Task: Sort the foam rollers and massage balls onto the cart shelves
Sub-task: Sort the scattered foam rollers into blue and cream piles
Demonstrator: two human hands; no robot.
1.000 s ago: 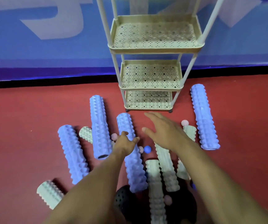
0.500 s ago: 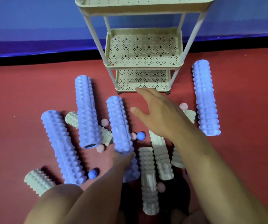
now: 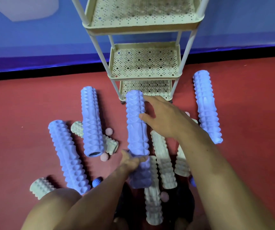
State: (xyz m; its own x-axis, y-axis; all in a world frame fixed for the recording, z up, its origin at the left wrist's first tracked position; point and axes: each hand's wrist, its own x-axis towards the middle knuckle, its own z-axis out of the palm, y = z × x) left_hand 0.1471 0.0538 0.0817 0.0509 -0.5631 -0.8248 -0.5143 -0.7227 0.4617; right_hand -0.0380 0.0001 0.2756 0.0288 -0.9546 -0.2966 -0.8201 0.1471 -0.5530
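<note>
A cream three-shelf cart (image 3: 143, 77) stands on the red floor by the blue wall, and the parts of its shelves in view hold nothing. My left hand (image 3: 132, 161) grips a long blue foam roller (image 3: 136, 123) near its lower part. The roller's far end is raised in front of the bottom shelf (image 3: 146, 87). My right hand (image 3: 164, 117) reaches in from the right with fingers extended, its thumb touching the roller's side. Three more blue rollers (image 3: 91, 120) (image 3: 68, 155) (image 3: 206, 105) lie on the floor.
Several cream rollers (image 3: 163, 161) (image 3: 153, 203) (image 3: 41, 188) lie near me. Pink spiky balls (image 3: 108, 131) (image 3: 104, 157) (image 3: 164, 196) and a blue ball (image 3: 97, 182) sit between them. A dark object lies under the cream rollers at the bottom.
My left hand slid down the blue roller, took hold of it and tipped its far end up toward the cart. My right hand came against its side. The view moved closer to the cart.
</note>
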